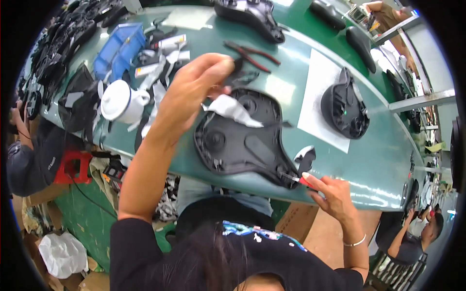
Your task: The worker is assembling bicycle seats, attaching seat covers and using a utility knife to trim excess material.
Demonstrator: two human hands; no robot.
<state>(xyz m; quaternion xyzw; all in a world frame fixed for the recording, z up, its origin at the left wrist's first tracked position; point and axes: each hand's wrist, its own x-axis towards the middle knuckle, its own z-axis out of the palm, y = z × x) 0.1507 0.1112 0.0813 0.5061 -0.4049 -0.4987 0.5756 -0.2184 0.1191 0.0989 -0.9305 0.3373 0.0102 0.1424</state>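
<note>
A black bicycle saddle [233,143] lies underside up at the table's near edge, its nose pointing right. My left hand [196,89] is raised over its far left part, fingers closed on a strip of black and white material [233,110], partly blurred. The strip hangs across the saddle's wide end. At the nose, my right hand [335,194] grips a red-handled tool [305,181]. Its thin metal shaft reaches the inside of the nose; the exact kind of tool is not clear. A small black and white scrap [306,156] lies beside the nose.
Red-handled pliers [252,54] lie beyond the saddle. Another saddle [345,109] rests on a white sheet [313,99] at right. A white lidded mug [121,101], a blue bin [119,51] and scraps fill the left. Several people work around the table.
</note>
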